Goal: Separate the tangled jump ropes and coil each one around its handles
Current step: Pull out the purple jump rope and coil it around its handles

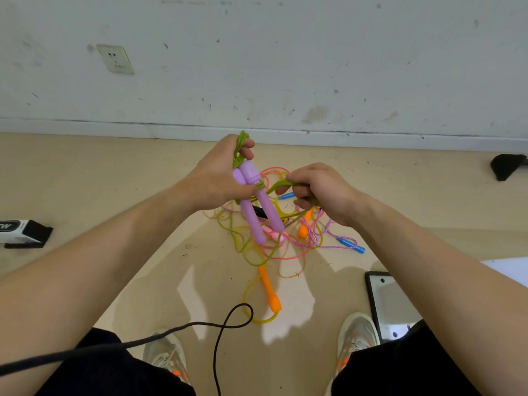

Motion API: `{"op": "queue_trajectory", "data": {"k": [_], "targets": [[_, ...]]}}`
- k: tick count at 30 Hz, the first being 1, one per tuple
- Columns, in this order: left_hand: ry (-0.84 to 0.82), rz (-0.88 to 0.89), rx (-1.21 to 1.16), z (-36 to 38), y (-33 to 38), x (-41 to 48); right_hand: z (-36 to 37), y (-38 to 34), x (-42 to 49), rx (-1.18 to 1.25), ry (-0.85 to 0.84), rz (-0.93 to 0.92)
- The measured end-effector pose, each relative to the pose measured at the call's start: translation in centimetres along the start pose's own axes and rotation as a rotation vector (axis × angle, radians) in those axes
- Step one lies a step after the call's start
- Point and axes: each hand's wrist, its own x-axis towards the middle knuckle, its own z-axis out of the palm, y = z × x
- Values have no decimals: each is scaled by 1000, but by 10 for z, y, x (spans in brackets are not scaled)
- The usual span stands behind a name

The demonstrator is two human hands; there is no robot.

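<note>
Gripping: left hand (217, 172) is curling fingers and thumb round the two purple handles (257, 215), which are pressed side by side with their free ends pointing down at the floor (114, 172). Right hand (323, 192) is pinching the green rope (281, 184) in curled fingers, just beside the handles. A short run of rope is crossing from that hand to a wrap already sitting round both handles. More green rope is looping up out of the top of the left fist.

Judgement: the handles are being held paired so they serve as one spool. The left hand is acting as anchor and the right as feeder, held close in to keep the turns snug.

Both hands are working in the air above the remaining tangle (274, 252), which is lying mid-floor, near the floor's far edge under the wall (285, 67). Whether the green rope is fully free of that pile cannot be told. Strands are hanging close under the handles.

Room: open floor is lying to the left of the pile. An orange handle (270, 292) is trailing toward the near side, and a blue handle (350, 244) is lying at the pile's right. A black cable (228, 327) is looping across the near floor between the shoes (165, 355). A metal plate (391, 304) is sitting near the right, well apart from the hands.
</note>
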Motion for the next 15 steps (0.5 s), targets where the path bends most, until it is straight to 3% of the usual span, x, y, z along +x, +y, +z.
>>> {"op": "queue_trajectory", "data": {"k": [4, 7, 15], "targets": [[67, 36, 77, 6, -4, 2, 7, 1, 0, -21, -46, 19], [237, 28, 107, 15, -5, 2, 24, 2, -6, -59, -51, -30], [628, -94, -155, 27, -6, 10, 69, 22, -14, -355, 34, -267]]}}
